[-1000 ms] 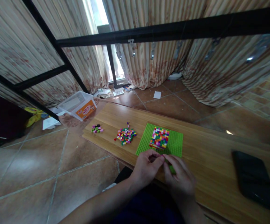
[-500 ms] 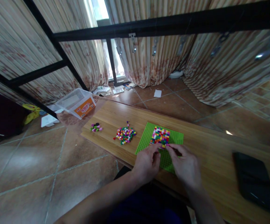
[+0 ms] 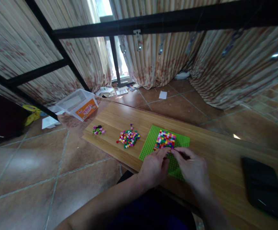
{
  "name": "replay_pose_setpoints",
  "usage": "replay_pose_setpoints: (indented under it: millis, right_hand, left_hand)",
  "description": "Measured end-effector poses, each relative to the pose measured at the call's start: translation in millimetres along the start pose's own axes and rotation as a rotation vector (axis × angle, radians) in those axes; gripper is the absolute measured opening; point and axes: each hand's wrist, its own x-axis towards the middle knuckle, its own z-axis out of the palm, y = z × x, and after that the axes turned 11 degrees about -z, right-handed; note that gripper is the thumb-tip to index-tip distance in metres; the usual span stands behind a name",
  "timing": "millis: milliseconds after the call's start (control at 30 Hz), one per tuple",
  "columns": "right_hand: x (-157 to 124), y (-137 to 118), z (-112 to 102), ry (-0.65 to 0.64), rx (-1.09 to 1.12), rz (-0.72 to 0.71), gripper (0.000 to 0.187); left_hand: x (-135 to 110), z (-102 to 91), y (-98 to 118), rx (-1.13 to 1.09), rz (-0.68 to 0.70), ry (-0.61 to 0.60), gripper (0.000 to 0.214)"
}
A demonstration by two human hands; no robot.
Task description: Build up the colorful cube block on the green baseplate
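Multicoloured brick block (image 3: pixel 164 140) stands square on green baseplate (image 3: pixel 180 141).

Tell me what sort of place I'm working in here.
Most likely a room in a home, not a workshop: patterned curtains over a window, a tiled floor strewn with papers, and a low wooden board where both hands meet at toy bricks on a green baseplate.

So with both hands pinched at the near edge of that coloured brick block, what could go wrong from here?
1. The left hand and right hand cover the near edge of the brick block, so a brick could seat crooked unseen.
2. Pressing may shift the green baseplate on the wooden board.
3. A sleeve or wrist could scatter the loose brick pile.
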Motion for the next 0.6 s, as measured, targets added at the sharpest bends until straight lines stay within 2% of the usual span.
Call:
replay_pose_setpoints:
  millis: [367,600]
  right_hand:
    - [-7.1,1.1,6.2,0.043,0.11,0.055,0.034]
    - [-5.6,1.8,7.0,0.04,0.114,0.157,0.037]
  left_hand:
    - [-1.5,4.1,-3.1,-0.025,-0.013,0.036,0.044]
    - [-1.4,5.0,-3.0,0.0,0.013,0.028,0.045]
